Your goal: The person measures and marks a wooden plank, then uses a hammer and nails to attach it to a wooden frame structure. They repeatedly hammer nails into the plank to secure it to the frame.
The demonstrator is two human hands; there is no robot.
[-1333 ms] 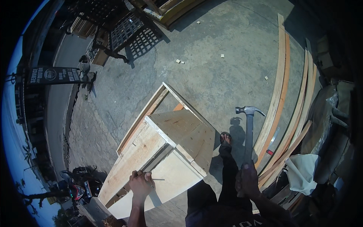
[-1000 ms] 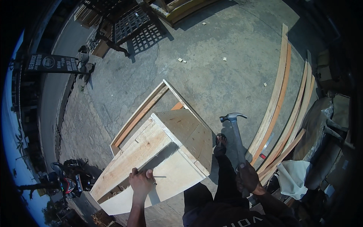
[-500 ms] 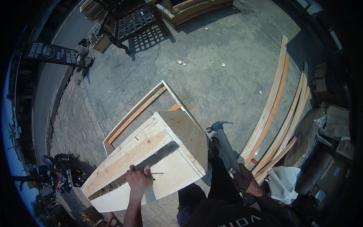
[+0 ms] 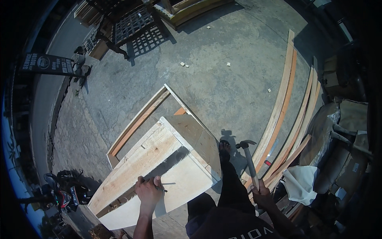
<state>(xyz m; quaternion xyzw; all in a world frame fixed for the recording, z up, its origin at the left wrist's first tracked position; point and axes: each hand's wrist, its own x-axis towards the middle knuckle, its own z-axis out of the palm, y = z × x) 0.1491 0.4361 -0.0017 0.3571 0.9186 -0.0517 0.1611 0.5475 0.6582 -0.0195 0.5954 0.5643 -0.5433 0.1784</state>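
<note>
**Nail set, hammer up: fingers in the strike zone**

Nail [image 4: 169, 184] sits on the top face of the box [image 4: 159, 175], near its close edge, just right of the dark gap between the boards. It looks to lie almost flat or tilt hard; too small to tell whether the tip has bitten.

Left hand [image 4: 148, 191] pinches the nail, fingers curled tight around it and resting on the board. Right hand [image 4: 262, 196] is clenched on the hammer [image 4: 250, 159] handle, head raised, well apart from the nail and off to the right over the foot [image 4: 225, 148].

Risks, as I judge them:
- Long swing from the side, so an off-centre hit lands on the pinching fingers.
- Tilted nail bends or skips out on contact.
- Nail sits close to the board edge and the gap, so the wood may split.
- Box rests on a frame [image 4: 135, 123] on concrete; it could rock under the blow.
- A miss carries the hammer toward the foot or the planks [image 4: 282, 111].
</note>
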